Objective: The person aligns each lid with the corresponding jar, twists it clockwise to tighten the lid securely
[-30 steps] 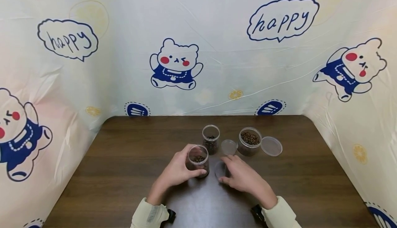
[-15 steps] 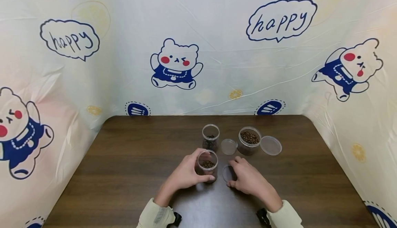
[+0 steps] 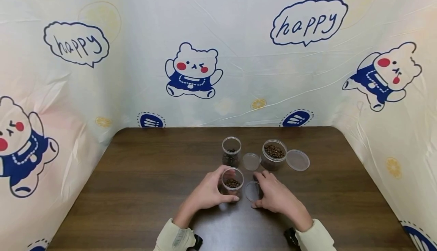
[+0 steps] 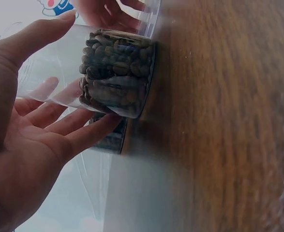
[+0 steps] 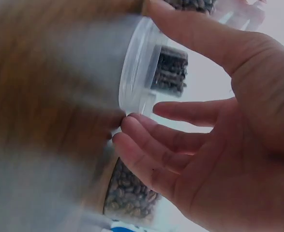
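Note:
My left hand (image 3: 211, 191) grips a clear plastic jar (image 3: 233, 182), thumb on the near side and fingers round the far side. In the left wrist view, coffee beans fill the lower part of this jar (image 4: 117, 67), and its mouth is uncovered. Just right of it, a clear round lid (image 3: 252, 191) lies on the table, held at its edge between the thumb and fingertips of my right hand (image 3: 277, 195). From the right wrist, the lid's pale rim (image 5: 132, 67) shows between thumb and fingers. In the head view the hand covers its right edge.
Behind stands another uncovered slim jar (image 3: 231, 157) with dark beans. A small lid (image 3: 251, 162) lies between it and a wider, uncovered jar of beans (image 3: 274, 152). A larger lid (image 3: 298, 160) rests at the right. All are on the brown wooden table (image 3: 143, 182), backed by a printed curtain (image 3: 246, 72).
My left hand has moved to the right with the jar of beans. My right hand and the lid have shifted slightly right as well. The jars and lids behind have stayed put.

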`<state>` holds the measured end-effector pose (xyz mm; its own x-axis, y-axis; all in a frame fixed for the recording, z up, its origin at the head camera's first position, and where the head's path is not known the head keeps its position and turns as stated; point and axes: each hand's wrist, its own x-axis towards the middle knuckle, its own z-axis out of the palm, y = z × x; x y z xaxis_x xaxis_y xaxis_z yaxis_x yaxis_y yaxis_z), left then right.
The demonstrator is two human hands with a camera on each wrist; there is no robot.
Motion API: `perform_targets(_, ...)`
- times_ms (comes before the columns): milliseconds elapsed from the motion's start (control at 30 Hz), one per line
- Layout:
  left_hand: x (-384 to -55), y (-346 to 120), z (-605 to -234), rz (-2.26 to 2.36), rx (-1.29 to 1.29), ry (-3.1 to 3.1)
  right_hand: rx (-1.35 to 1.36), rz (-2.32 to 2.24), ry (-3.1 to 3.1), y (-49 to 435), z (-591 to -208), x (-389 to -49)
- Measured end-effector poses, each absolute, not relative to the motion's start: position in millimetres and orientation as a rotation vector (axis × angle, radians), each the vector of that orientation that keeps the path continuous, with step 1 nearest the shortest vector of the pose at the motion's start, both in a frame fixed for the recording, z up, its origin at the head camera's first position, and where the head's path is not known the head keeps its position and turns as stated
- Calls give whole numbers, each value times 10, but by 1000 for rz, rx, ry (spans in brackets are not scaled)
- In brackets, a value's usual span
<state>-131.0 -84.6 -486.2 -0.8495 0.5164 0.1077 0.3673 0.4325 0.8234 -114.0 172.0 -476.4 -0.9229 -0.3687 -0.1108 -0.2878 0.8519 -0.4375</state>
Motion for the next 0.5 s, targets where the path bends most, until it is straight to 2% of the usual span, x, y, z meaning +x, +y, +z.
perform_targets(500, -1312, -836, -4869, 1356, 776, 2503, -551, -662, 2814, 1761, -4794, -1172)
